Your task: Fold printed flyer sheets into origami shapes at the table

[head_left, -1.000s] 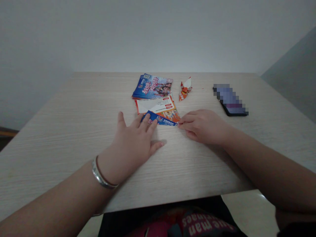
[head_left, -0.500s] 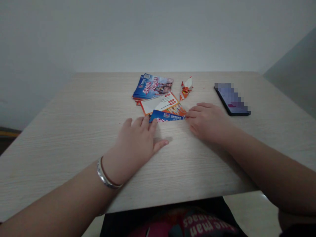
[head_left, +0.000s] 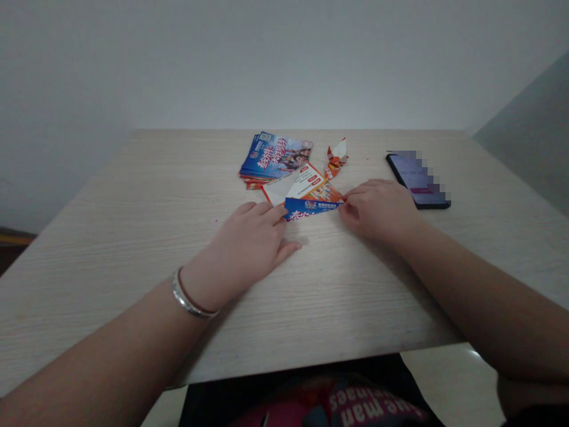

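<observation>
A partly folded paper flyer [head_left: 304, 188] lies on the table, showing a white panel, an orange printed part and a blue flap turned up along the near edge. My left hand [head_left: 251, 237] rests palm down, its fingertips on the left end of the blue flap and its thumb stretched out apart over the table. At the flap's right end, my right hand [head_left: 377, 207] has thumb and forefinger pinched together on the paper. A folded orange and white paper figure [head_left: 336, 157] lies just behind the flyer.
A stack of blue and orange flyers [head_left: 275, 155] lies behind the folded one, at its left. A phone [head_left: 418, 181] with its screen lit lies to the right of my right hand. The pale wooden table [head_left: 111, 237] meets a white wall at its far edge.
The flyer has shifted slightly right, with both hands still on it. My left fingers have drawn in at the flap's end, and my right thumb and forefinger have come together in a pinch.
</observation>
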Tool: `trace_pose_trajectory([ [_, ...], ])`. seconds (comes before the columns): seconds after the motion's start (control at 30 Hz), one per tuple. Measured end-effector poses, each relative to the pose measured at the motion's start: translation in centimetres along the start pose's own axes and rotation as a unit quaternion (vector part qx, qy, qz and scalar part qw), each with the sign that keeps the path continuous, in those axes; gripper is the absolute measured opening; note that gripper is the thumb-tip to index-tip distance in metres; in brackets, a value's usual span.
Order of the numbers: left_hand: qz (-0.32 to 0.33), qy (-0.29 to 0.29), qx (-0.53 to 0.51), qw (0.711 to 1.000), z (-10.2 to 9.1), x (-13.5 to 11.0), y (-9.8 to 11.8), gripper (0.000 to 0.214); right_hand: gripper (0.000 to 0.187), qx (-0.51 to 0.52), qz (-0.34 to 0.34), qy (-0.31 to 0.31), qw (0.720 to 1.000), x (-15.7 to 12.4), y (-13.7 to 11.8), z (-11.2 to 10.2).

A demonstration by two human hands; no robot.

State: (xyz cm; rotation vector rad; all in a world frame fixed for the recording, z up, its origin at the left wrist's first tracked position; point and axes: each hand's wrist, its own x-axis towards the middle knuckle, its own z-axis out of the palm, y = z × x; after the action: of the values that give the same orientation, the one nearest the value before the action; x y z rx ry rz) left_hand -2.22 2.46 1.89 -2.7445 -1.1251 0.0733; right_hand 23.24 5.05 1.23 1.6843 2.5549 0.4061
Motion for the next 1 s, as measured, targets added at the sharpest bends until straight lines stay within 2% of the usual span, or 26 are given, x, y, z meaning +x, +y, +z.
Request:
trace_pose_trajectory([
  [0.07,0.047,0.016,-0.010,0.999,0.3,0.2,-0.2,0.051,0.044,0.000,0.023,-0.011,1.000,-0.1,-0.4,-0.1],
  [0.17,0.073,0.028,-0.021,0.997,0.6,0.4,-0.1,0.047,0.048,-0.001,0.057,-0.022,0.998,-0.3,-1.0,-0.4],
  [0.33,0.147,0.071,-0.075,0.984,1.0,0.7,0.6,0.041,0.043,0.060,0.081,0.023,0.995,-0.1,-0.9,0.2],
  [0.4,0.149,0.074,-0.094,0.982,1.4,0.8,0.6,0.040,0.043,0.122,0.075,0.038,0.989,0.2,-0.8,1.2],
  [0.47,0.147,0.071,-0.123,0.979,1.7,0.9,0.6,0.038,0.046,0.193,0.029,0.041,0.980,0.6,-0.9,2.4],
  [0.57,0.138,0.070,-0.155,0.976,2.2,0.8,0.5,0.041,0.063,0.251,0.040,0.025,0.967,1.2,-1.3,3.8],
  [0.63,0.134,0.071,-0.154,0.976,2.3,0.7,0.6,0.048,0.066,0.266,0.053,0.031,0.962,1.4,-1.6,4.3],
  [0.73,0.127,0.062,-0.147,0.979,2.3,0.6,0.8,0.054,0.059,0.284,0.070,0.039,0.956,1.5,-1.5,4.4],
  [1.0,0.129,0.046,-0.154,0.978,2.2,0.5,0.7,0.053,0.049,0.280,0.140,0.028,0.949,2.2,0.8,5.1],
])
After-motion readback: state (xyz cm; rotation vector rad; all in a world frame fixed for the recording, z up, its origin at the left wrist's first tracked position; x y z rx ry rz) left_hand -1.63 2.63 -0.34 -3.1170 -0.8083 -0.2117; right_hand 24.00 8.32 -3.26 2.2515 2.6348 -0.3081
